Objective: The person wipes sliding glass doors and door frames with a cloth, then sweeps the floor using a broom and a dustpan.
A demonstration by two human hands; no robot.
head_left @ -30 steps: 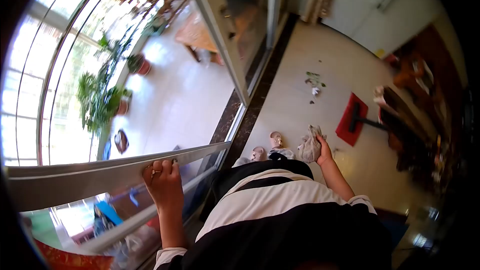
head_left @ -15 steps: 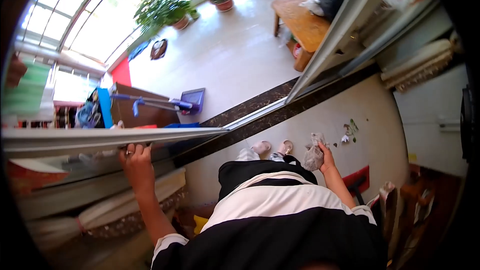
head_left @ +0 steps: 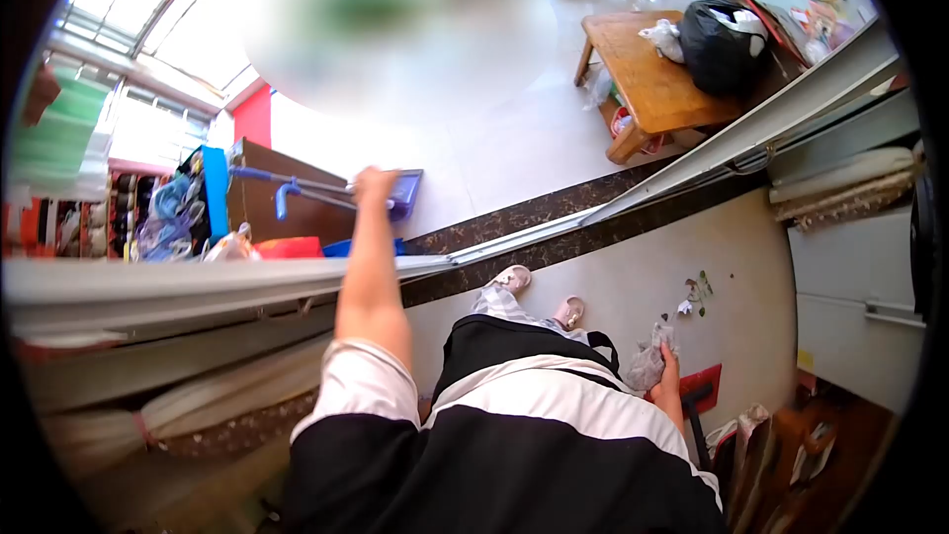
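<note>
My left arm stretches forward past the sliding door frame [head_left: 425, 265]. My left hand [head_left: 374, 183] is at the long-handled purple dustpan [head_left: 405, 193], over its upper edge; its fingers are too blurred to show whether they grip anything. The dustpan's grey and blue handle [head_left: 287, 190] lies to the left, across a brown board. Low at my right side, my right hand [head_left: 668, 376] is closed around a crumpled greyish rag [head_left: 648, 360]. Below me are my feet in pale pink shoes [head_left: 511, 280], beside the dark threshold strip.
A wooden table [head_left: 633, 59] bears a black plastic bag [head_left: 722, 47] beyond the doorway. Leaves and a white flower [head_left: 685, 307] lie on the floor at right, near a red dustpan-like object [head_left: 702, 388]. A white cabinet [head_left: 840, 287] stands far right. An oval blur covers the upper middle.
My left hand has left the door frame's edge and reached forward to the purple dustpan. The right hand with the rag has moved lower and right. My view has shifted and my feet have stepped.
</note>
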